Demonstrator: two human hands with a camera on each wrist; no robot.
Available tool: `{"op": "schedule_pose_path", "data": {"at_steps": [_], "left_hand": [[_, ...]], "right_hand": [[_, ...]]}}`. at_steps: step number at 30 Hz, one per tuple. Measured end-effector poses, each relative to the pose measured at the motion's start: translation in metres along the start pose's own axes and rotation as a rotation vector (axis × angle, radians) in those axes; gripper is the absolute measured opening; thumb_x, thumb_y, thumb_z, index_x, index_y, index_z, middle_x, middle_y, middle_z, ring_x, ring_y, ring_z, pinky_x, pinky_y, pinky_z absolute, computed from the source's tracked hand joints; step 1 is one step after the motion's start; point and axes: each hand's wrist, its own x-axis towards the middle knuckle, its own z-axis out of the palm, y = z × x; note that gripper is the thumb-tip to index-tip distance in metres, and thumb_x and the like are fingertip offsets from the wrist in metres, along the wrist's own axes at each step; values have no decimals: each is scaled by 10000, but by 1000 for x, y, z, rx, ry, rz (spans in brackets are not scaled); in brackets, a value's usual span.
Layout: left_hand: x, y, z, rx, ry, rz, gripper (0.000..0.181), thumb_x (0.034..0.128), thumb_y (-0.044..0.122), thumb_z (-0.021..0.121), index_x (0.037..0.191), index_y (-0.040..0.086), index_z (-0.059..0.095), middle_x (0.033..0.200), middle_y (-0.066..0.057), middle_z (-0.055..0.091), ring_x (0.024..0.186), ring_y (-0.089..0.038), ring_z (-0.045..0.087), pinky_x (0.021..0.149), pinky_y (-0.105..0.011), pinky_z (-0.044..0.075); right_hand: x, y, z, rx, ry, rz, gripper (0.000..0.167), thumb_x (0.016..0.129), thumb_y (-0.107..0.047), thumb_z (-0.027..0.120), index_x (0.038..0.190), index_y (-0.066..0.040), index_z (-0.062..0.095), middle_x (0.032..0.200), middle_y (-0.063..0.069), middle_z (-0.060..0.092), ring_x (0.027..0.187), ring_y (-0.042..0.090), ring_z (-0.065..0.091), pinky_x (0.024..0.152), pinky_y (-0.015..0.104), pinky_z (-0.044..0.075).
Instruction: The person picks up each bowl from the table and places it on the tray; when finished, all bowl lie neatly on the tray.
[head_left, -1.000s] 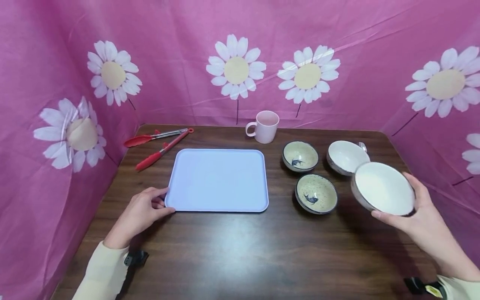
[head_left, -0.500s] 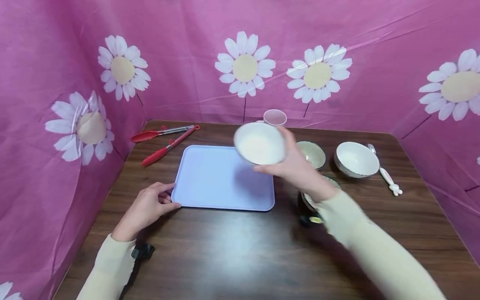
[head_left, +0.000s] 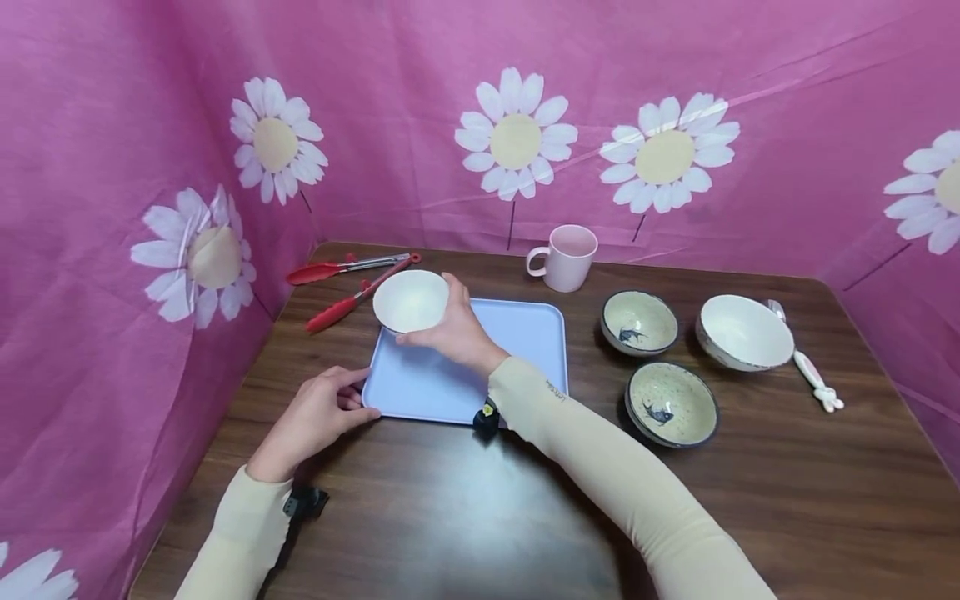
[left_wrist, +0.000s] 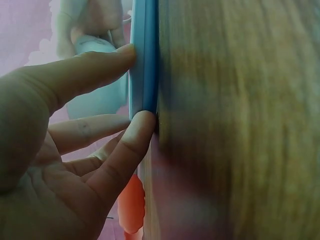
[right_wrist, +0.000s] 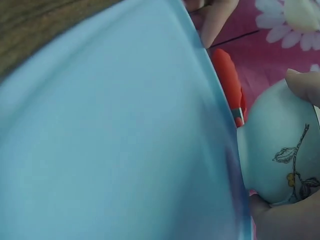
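My right hand (head_left: 463, 332) grips a white bowl (head_left: 411, 298) by its side, with the thumb at the front and fingers behind. The bowl is upright over the far left corner of a light blue tray (head_left: 423, 385). In the right wrist view a leafy twig pattern shows on the bowl (right_wrist: 272, 150), its foot close to the tray's surface; whether they touch I cannot tell. My left hand (head_left: 318, 412) holds the tray's near left corner. In the left wrist view the thumb and a finger of the hand (left_wrist: 65, 165) press against the tray's rim (left_wrist: 144, 65).
Two red-tipped tongs (head_left: 337, 312) lie behind the tray on the left. A pink mug (head_left: 570, 260) stands at the back. To the right are two speckled fish-pattern bowls (head_left: 640, 321), another white bowl (head_left: 742, 332) and a spoon with a rabbit handle (head_left: 813, 375).
My right hand has carried the white bowl from the table's right side leftward to the tray's far left corner. My left hand has stayed at the tray's corner. The head view has shifted slightly.
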Motion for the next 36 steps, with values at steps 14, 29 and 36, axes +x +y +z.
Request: {"op": "schedule_pose_path", "data": {"at_steps": [14,29,36], "left_hand": [[4,4,0,18,-16,26,692,932,162,934,1528,-38,646,1158,-123,718,941,-150,724,922,-389,698],[8,4,0,14,-29,23,724,920,184,947,1540,-28,639,1210,-153,722,953,-162,723,934,-404,701],[0,0,-1,10,-11,3,748,908,212,960,1525,-60,637,1224,-183,726,949,-168,761,907,-403,703]], "right_hand": [[-1,7,-3,-1,35,45,1391,730,-223,1068,1775,-124,155,1744,187,320,1555,394,489,1344,541,405],[-13,-22,-30,-8,11,56,1403,829,-432,1011,1817,-178,47,1880,80,134,1703,349,320,1391,565,324],[-57,-66,-104,65,36,-47,1264,882,-408,969,1814,-282,123,1882,-84,186,1755,175,187,1439,523,213]]}}
